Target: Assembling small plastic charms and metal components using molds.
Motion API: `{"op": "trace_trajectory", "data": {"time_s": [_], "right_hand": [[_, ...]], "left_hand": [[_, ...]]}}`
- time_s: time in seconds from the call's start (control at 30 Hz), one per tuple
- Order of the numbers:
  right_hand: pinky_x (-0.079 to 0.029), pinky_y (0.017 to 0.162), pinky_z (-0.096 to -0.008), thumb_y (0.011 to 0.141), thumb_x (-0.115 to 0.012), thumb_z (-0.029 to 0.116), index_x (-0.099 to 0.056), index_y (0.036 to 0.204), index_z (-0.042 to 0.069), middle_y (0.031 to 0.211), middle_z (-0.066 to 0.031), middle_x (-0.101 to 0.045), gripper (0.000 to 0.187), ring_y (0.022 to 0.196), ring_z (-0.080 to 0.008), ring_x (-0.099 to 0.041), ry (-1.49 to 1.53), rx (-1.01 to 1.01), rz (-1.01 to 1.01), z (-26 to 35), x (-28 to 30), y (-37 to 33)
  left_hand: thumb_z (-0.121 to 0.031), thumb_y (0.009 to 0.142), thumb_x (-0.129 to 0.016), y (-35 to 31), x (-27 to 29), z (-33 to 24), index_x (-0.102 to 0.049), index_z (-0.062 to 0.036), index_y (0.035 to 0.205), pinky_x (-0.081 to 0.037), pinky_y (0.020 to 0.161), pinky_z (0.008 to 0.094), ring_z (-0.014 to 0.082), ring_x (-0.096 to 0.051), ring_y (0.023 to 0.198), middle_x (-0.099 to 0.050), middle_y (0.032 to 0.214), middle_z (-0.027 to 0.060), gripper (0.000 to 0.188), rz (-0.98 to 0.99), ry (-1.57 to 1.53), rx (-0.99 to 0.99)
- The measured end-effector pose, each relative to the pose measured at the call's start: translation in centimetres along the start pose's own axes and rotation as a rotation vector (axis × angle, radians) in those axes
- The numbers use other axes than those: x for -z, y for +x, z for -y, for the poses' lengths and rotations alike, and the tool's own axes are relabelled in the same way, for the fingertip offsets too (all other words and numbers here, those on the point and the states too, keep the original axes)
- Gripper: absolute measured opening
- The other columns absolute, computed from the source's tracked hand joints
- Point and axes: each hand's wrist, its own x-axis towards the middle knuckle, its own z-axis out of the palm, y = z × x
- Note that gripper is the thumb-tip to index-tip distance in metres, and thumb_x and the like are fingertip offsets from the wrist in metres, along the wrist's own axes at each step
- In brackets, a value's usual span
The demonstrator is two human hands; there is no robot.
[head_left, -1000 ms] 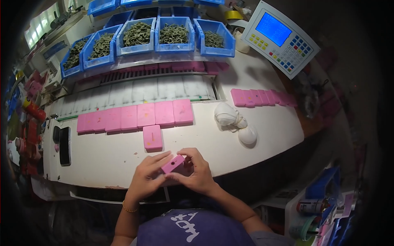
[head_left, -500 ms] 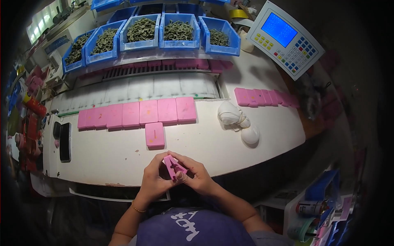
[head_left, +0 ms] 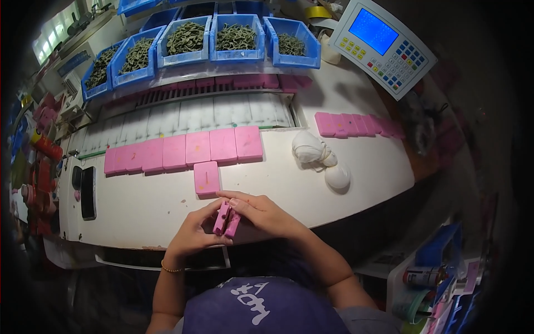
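Blue bins [head_left: 236,39], control panel [head_left: 382,47], black phone [head_left: 88,192].

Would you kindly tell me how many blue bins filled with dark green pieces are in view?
5, side by side along the back shelf: bins. More blue bins behind are partly hidden.

Place: I'm looking at a factory assembly station.
Far side: blue bins [head_left: 236,39] of dark green parts line a shelf.
Far right: a keypad control panel [head_left: 382,47] with a blue screen.
Bench: a white worktable [head_left: 150,209] carries rows of pink blocks [head_left: 183,151].
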Motion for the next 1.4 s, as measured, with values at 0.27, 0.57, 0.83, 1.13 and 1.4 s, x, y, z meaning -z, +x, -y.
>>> {"op": "trace_trajectory", "data": {"time_s": [0.27,0.57,0.83,1.13,1.4], "right_hand": [[-0.046,0.064,-0.0229,0.099,-0.06,0.029,-0.066,0.12,0.003,0.085,0.0018,-0.063,0.034,0.072,-0.0063,-0.055,-0.075,-0.094,-0.01,0.7,0.8,0.8],[-0.045,0.064,-0.0227,0.094,-0.068,0.024,-0.062,0.118,0.001,0.085,-0.0025,-0.063,0.034,0.071,-0.0068,-0.055,-0.05,-0.044,-0.006,0.4,-2.7,-0.1],[-0.051,0.089,-0.0383,0.103,-0.047,0.019,-0.046,0.142,0.001,0.117,-0.0227,-0.063,0.043,0.102,-0.0357,-0.065,-0.25,0.207,0.003,0.1,-2.7,-0.1],[-0.052,0.084,-0.0365,0.104,-0.045,0.017,-0.045,0.142,0.004,0.115,-0.0206,-0.062,0.04,0.096,-0.0346,-0.065,-0.416,0.274,-0.015,-0.4,-2.8,-0.5],[-0.052,0.08,-0.0433,0.101,-0.047,0.015,-0.045,0.142,0.001,0.106,-0.0214,-0.062,0.043,0.092,-0.0378,-0.064,-0.417,0.355,-0.072,0.1,-2.9,-0.5]], "left_hand": [[-0.012,0.09,-0.07,-0.9,2.2,0.3,-0.072,-0.0018,0.112,-0.05,0.082,0.026,0.0114,-0.061,0.09,-0.07,0.1,0.0073,0.024,-0.309,0.068,0.002],[-0.011,0.094,-0.065,-1.8,-1.3,-2.7,-0.052,0.0028,0.133,-0.054,0.075,0.026,0.0133,-0.063,0.09,-0.066,0.103,0.0112,0.043,-0.545,-0.089,0.047],[-0.003,0.09,-0.063,-0.5,-0.5,-3.2,-0.057,0.0078,0.123,-0.055,0.066,0.0251,0.0131,-0.064,0.08,-0.067,0.094,0.0104,0.036,-0.47,-0.142,0.077],[-0.001,0.088,-0.061,-0.1,-0.2,-3.6,-0.06,0.0076,0.116,-0.055,0.065,0.0246,0.0108,-0.064,0.077,-0.067,0.091,0.0097,0.029,-0.46,0.024,0.114],[0.0,0.087,-0.06,0.0,-0.3,-4.6,-0.061,0.0073,0.117,-0.056,0.067,0.0261,0.0112,-0.064,0.078,-0.067,0.091,0.0097,0.031,-0.478,-0.088,0.146]]}}
